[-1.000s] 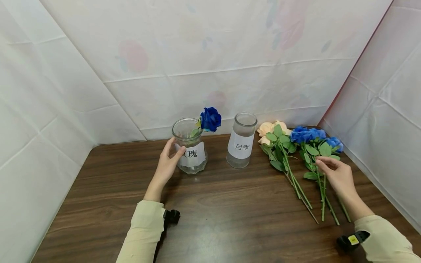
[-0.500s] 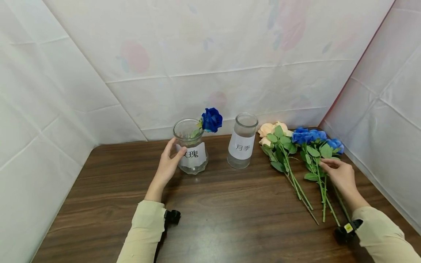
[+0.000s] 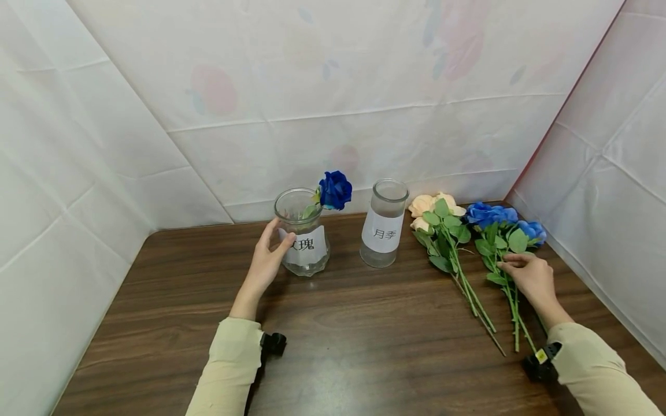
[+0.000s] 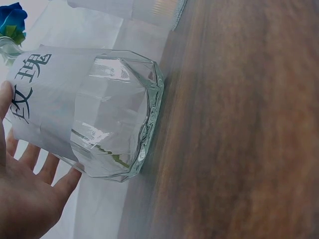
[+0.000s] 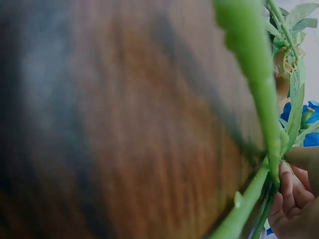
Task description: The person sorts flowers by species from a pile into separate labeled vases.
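My left hand (image 3: 265, 263) holds the side of a rounded glass vase (image 3: 303, 267), thumb over its white paper label and fingers behind. One blue rose (image 3: 335, 190) leans in this vase, its bloom above the rim; its stem's lower end shows through the glass in the left wrist view. At the right, my right hand (image 3: 532, 280) pinches a stem (image 5: 269, 134) among the blue roses (image 3: 491, 214) lying on the table. Their leaves and stems overlap, and the fingertips are partly hidden.
A straight glass vase (image 3: 378, 258) with a white label stands right of the rounded one. Several cream roses (image 3: 422, 205) lie between it and the blue ones, stems toward the front. White cloth (image 3: 291, 144) closes off the back and sides of the wooden table (image 3: 333, 335).
My right hand has come down onto the blue roses' stems and moved slightly left; the blooms and stems there have shifted a little. The left hand stays on the vase.
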`<act>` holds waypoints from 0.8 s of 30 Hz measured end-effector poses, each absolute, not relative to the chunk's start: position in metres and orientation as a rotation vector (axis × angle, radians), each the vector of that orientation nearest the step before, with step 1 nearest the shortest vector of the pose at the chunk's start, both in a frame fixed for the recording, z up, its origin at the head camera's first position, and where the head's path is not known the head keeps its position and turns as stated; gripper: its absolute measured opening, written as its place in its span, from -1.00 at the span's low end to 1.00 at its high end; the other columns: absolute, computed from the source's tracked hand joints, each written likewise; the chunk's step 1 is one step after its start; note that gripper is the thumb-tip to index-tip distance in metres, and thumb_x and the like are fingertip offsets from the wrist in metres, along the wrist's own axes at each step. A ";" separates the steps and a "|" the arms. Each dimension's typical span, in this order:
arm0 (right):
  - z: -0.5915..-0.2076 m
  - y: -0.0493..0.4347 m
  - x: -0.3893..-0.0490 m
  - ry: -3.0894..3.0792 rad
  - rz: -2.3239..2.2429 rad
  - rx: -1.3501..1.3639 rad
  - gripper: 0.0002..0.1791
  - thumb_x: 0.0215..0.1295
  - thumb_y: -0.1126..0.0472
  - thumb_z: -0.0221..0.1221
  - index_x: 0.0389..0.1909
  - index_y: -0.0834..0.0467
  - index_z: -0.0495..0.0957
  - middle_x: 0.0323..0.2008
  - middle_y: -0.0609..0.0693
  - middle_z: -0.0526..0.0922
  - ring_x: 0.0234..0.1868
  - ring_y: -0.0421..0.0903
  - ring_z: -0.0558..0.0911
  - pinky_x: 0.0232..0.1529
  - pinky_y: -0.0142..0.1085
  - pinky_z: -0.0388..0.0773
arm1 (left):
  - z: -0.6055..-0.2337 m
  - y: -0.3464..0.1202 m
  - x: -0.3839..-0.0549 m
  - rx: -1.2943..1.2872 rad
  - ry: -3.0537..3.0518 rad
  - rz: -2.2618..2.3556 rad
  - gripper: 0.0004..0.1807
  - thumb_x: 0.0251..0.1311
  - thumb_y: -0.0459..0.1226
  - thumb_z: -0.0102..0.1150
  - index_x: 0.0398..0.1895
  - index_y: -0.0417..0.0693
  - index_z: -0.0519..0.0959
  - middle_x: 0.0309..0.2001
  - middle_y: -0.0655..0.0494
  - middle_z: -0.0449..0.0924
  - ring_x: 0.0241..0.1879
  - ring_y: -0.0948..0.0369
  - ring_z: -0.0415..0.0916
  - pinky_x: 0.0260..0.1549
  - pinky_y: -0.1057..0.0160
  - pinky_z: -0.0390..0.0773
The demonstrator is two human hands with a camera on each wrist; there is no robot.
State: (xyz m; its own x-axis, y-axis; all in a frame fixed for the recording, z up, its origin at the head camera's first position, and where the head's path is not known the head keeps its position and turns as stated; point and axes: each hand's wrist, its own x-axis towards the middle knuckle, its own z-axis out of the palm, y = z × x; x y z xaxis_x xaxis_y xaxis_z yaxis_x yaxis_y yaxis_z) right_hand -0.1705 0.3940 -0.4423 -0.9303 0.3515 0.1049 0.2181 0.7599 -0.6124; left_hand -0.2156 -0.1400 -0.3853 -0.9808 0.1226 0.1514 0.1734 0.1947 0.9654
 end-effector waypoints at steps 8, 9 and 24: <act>-0.427 0.399 -0.167 -2.676 1.241 -0.611 -0.32 0.40 -0.08 0.18 0.29 0.38 0.43 0.12 0.36 0.56 0.20 0.33 0.44 0.00 0.11 0.51 | -0.384 -0.139 -0.216 -0.311 -2.394 -1.943 -0.36 0.48 -0.22 0.01 0.52 -0.20 0.09 0.44 -0.24 0.14 0.44 -0.08 0.04 0.36 -0.09 0.18; -0.426 0.401 -0.167 -2.661 1.292 -0.637 -0.29 0.40 -0.10 0.17 0.32 0.37 0.40 0.21 0.36 0.49 0.25 0.33 0.39 0.07 0.14 0.47 | -0.384 -0.139 -0.216 -0.315 -2.395 -1.943 -0.36 0.48 -0.22 0.01 0.53 -0.20 0.09 0.44 -0.24 0.13 0.44 -0.08 0.03 0.37 -0.10 0.18; -0.406 0.400 -0.157 -2.471 1.582 -0.689 -0.19 0.37 -0.14 0.19 0.45 0.27 0.23 0.13 -0.09 0.49 -0.32 -0.43 0.51 -0.30 -0.48 0.51 | -0.386 -0.141 -0.215 -0.296 -2.407 -1.952 -0.33 0.48 -0.19 0.02 0.54 -0.16 0.06 0.46 -0.22 0.10 0.46 -0.07 -0.02 0.38 -0.08 0.16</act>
State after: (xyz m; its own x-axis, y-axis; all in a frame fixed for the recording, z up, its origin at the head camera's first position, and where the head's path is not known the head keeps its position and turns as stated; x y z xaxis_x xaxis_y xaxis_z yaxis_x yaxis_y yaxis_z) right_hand -0.1572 0.3996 -0.4058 -0.8875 0.4407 -0.1344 0.3065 0.3469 -0.8864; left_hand -0.2148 -0.1409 -0.3857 -0.9815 0.1290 0.1412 0.1648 0.1957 0.9667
